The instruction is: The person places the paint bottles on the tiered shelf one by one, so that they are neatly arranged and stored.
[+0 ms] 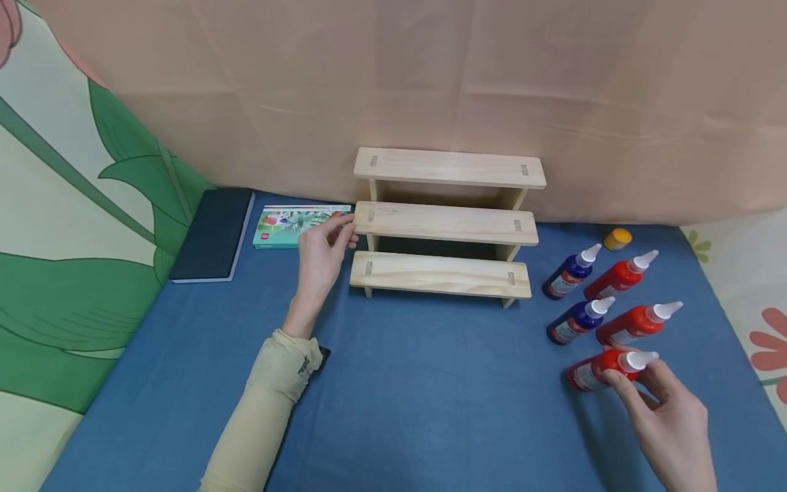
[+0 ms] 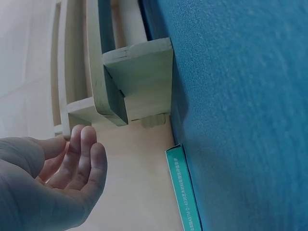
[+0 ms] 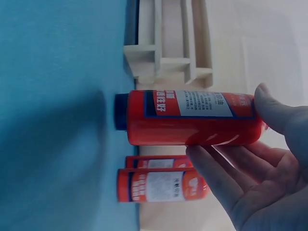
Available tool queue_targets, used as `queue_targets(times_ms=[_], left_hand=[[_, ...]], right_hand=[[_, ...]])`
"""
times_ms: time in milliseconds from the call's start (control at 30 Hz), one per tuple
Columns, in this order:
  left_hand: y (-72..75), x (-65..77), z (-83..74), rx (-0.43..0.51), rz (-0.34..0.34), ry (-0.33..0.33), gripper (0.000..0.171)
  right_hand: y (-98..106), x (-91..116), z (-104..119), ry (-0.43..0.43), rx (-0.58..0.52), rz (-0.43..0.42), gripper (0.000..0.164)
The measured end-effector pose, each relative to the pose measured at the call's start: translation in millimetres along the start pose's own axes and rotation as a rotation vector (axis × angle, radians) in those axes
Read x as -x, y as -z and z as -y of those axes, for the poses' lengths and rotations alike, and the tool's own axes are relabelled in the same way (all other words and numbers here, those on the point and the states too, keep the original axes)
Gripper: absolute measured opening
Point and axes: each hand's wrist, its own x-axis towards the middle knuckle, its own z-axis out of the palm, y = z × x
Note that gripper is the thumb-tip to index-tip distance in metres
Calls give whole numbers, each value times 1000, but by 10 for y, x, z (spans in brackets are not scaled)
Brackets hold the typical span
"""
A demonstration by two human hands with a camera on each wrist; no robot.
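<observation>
My left hand (image 1: 322,251) pinches the left end of the middle board on a three-step pale wooden rack (image 1: 445,223). In the left wrist view, its thumb and fingertips meet at that board's corner. On the right, my right hand (image 1: 673,410) grips a red squeeze bottle (image 1: 589,374) near its shoulder, thumb on one side and fingers on the other. This bottle has a white pointed nozzle and a printed label (image 3: 204,104). Behind it stand two more red bottles (image 1: 633,324) and two dark blue bottles (image 1: 574,321), all with white nozzles.
A yellow-orange round object (image 1: 617,238) lies behind the bottles. Left of the rack are a teal illustrated box (image 1: 279,236) and a dark notebook (image 1: 212,236). A blue cloth (image 1: 418,396) covers the table, and a beige sheet (image 1: 430,82) hangs behind the rack.
</observation>
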Motion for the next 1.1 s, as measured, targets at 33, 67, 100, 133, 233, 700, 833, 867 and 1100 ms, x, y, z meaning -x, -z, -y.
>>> queue_targets(times_ms=[33,67,100,133,233,700,833,867,1100], left_hand=[[-1,0,-4,-3,-1,1,25],[-2,0,-8,-8,-2,2,25],[-5,0,-9,-11,-2,2,25],[-3,-1,-12,-15,-3,3,25],[1,2,-25,-21,-5,2,25],[-10,10,-36,-55,-12,6,25],[-11,12,-36,-61,-11,9,25],[-11,13,-35,-61,-11,10,25],[-17,11,-25,-55,-10,9,26]], right_hand=[[9,4,18,10,4,-2,59],[19,5,37,20,8,-8,59],[27,5,55,32,12,-12,59],[33,3,76,43,14,-16,59],[44,-9,142,73,19,-19,61],[21,-94,481,234,-25,-33,56],[12,-145,567,286,-31,-65,53],[10,-160,586,299,-34,-70,52],[-23,-279,690,373,-37,-121,48]])
